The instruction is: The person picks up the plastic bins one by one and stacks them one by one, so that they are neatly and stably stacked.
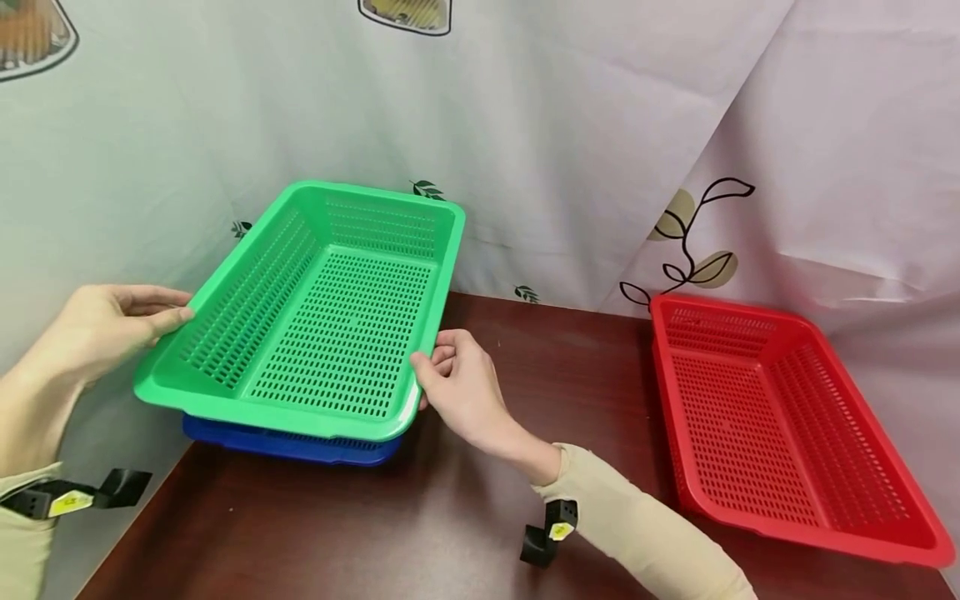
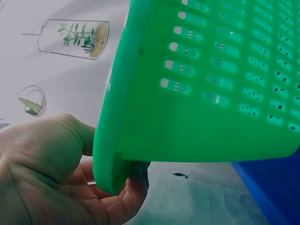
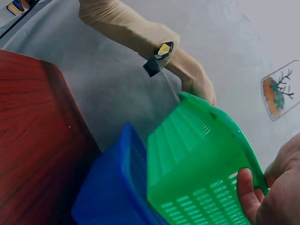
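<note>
A green slotted plastic basket (image 1: 345,333) is held by its rim between two hands, over a blue basket (image 1: 300,446). My left hand (image 1: 112,329) pinches the left rim, thumb on top and fingers curled beneath, as the left wrist view shows. On the opposite side my right hand (image 1: 465,387) grips the right rim near the front corner. In the right wrist view the green basket (image 3: 201,154) is tilted, its lower part overlapping the opening of the blue basket (image 3: 108,183). No contents show inside the green basket; most of the blue one is hidden beneath it.
A red slotted basket (image 1: 750,433) stands on the right of the dark reddish-brown table (image 1: 555,367). A pale curtain (image 1: 570,150) with printed leaves hangs behind the table and along its left side.
</note>
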A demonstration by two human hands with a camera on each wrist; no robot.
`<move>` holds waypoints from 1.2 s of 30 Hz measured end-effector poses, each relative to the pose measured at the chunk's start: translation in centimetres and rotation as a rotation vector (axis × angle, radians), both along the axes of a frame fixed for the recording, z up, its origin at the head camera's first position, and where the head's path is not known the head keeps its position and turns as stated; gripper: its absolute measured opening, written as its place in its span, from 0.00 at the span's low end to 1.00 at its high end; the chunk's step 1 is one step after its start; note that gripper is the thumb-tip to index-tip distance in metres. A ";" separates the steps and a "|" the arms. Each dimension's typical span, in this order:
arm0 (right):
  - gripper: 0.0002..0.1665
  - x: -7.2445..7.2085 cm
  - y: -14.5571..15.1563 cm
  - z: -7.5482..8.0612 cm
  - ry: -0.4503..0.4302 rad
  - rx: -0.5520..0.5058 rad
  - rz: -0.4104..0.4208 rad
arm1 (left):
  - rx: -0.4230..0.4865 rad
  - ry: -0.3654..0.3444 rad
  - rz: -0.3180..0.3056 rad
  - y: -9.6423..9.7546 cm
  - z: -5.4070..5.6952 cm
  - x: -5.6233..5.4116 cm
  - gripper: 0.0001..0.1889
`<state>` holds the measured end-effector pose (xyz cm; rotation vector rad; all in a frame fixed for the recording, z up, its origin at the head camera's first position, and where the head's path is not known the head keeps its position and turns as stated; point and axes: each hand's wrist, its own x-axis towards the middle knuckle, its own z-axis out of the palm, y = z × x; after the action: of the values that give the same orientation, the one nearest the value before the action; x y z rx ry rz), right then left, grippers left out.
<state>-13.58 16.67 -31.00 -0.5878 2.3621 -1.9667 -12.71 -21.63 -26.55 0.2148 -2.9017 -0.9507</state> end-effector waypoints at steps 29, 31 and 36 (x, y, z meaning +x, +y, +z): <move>0.21 0.1 -1.9 -4.2 0.021 0.148 -0.105 | -0.099 0.001 -0.002 0.2 -3.5 0.1 0.22; 0.22 0.0 -2.0 -4.5 0.020 0.163 -0.109 | -0.105 0.000 -0.004 0.3 -3.9 0.0 0.22; 0.22 -0.3 -2.3 -5.4 0.034 0.191 -0.120 | -0.127 0.006 -0.008 0.2 -4.7 -0.2 0.21</move>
<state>-13.92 14.35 -36.40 -0.4833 2.6245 -1.7558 -12.87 -21.42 -31.27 0.1915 -2.9460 -0.7626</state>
